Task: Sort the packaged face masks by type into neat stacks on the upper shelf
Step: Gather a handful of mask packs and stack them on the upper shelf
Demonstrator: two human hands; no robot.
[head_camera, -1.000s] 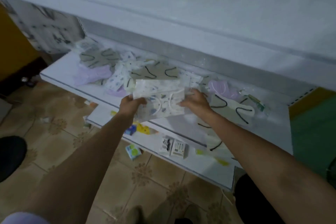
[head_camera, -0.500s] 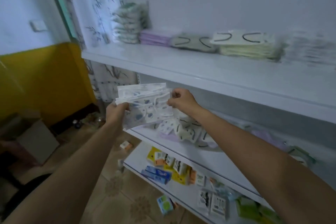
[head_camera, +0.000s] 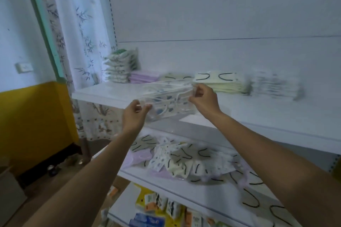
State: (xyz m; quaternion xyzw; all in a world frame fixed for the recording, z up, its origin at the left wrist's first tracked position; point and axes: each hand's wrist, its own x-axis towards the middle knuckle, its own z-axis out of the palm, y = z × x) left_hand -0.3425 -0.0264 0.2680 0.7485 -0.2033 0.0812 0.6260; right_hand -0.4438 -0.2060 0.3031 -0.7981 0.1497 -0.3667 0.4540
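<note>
**Masks going up**

The left hand (head_camera: 135, 114) and right hand (head_camera: 203, 97) each pinch one end of a bunch (head_camera: 166, 101) of spotty packs, in front of the upper shelf (head_camera: 103, 92). Keep the bunch flat, find the same print, line up the edges. Five stacks (head_camera: 217, 84) sit on the upper shelf; one messy pile (head_camera: 184, 160) lies below it. Packs in the bunch: too blurry to count.

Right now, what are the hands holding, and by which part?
Both hands hold one bundle of patterned packaged masks in front of the upper shelf. The left hand pinches its left end, and the right hand pinches its right end.
</note>
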